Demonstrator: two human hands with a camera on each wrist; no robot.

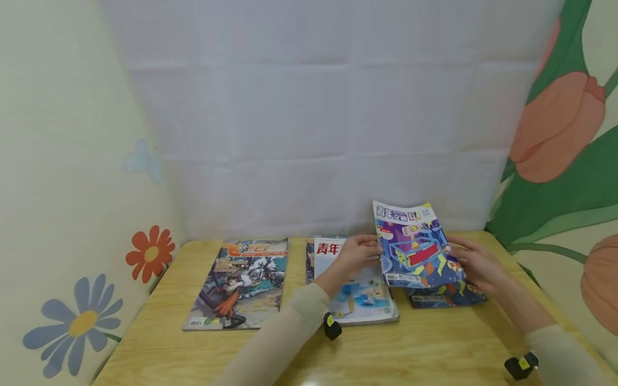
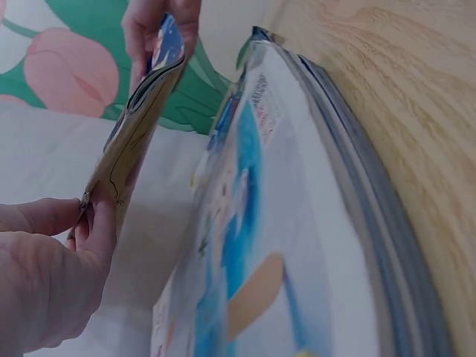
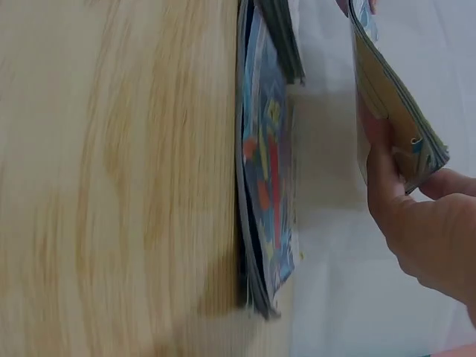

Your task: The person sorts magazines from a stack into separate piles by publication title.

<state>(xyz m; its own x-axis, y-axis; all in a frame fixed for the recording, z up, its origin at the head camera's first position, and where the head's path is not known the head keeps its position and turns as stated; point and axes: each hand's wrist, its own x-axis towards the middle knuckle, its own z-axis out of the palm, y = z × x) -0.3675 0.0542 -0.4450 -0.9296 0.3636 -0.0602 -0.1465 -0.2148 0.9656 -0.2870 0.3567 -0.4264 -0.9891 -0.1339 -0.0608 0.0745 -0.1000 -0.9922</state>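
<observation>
Both hands hold up a purple-and-blue magazine [image 1: 417, 249], tilted with its cover toward the head camera. My left hand [image 1: 356, 256] pinches its left edge, thumb on one side and fingers behind, as the left wrist view shows. The right hand [image 1: 478, 262] grips the opposite edge in the same way. Below it, another dark blue magazine [image 1: 446, 299] lies on the table, partly hidden by the held one. A white-covered magazine [image 1: 369, 300] with a beach picture tops a pile under my left wrist; its thick edges show in the left wrist view.
At the left of the wooden table [image 1: 425, 348] lies a comic magazine [image 1: 241, 289] with a dark fantasy cover. A white cloth [image 1: 289, 118] hangs behind the table. Painted walls with flowers [image 1: 83, 324] stand on both sides.
</observation>
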